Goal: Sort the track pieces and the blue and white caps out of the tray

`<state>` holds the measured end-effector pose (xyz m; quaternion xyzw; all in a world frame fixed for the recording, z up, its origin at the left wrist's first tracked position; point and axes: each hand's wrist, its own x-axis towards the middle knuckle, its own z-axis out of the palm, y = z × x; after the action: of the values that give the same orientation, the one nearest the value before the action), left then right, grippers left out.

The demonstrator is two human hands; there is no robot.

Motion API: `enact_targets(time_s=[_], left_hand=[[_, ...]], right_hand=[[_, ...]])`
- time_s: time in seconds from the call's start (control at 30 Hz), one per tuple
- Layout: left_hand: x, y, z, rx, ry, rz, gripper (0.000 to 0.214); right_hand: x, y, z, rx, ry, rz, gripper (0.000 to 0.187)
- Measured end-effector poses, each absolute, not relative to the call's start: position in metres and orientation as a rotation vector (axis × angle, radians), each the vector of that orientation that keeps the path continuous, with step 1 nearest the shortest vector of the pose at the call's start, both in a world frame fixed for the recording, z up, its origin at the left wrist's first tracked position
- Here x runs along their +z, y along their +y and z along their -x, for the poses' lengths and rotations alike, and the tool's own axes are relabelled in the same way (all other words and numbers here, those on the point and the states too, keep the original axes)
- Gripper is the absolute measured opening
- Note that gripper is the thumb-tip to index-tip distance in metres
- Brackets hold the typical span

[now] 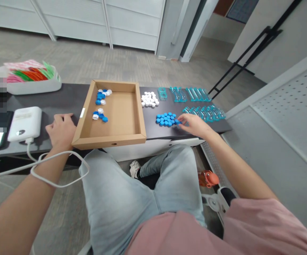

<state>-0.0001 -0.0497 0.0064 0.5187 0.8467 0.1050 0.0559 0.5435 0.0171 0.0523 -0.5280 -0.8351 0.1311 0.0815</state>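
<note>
At the right edge of a cluster of small blue caps (165, 119), my right hand (192, 124) has its fingertips closed on one blue cap (178, 121). My left hand (61, 131) rests on the dark table beside the left wall of a shallow cardboard box (140, 113), fingers apart and holding nothing. Inside the box, along its left side, lie two groups of mixed blue and white caps, an upper group (102, 96) and a lower group (99, 115). A pile of white caps (150, 99) sits just right of the box.
Clear teal plastic pieces (197, 95) stand in rows at the table's right end. On the left are a white power bank (25, 124) with a white cable (60, 185) looping over my left forearm, and a white tray (34, 88) of colourful strips.
</note>
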Motion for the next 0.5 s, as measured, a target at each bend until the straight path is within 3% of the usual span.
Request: enact_targets(time_s=[0.17, 0.3, 0.4, 0.5], left_hand=[[0.009, -0.05, -0.003, 0.278, 2.577, -1.566, 0.087], [0.012, -0.05, -0.005, 0.264, 2.583, -1.537, 0.085], [0.016, -0.051, -0.006, 0.27, 2.559, -1.539, 0.08], [0.018, -0.051, -0.005, 0.281, 2.546, -1.546, 0.073]], right_hand=[[0.032, 0.003, -0.545, 0.42, -2.433, 1.573, 0.024], [0.047, -0.01, -0.534, 0.403, -2.29, 1.496, 0.015], [0.074, -0.04, -0.505, 0.495, -2.144, 1.187, 0.019], [0.094, -0.095, -0.464, 0.786, -2.03, 0.648, 0.038]])
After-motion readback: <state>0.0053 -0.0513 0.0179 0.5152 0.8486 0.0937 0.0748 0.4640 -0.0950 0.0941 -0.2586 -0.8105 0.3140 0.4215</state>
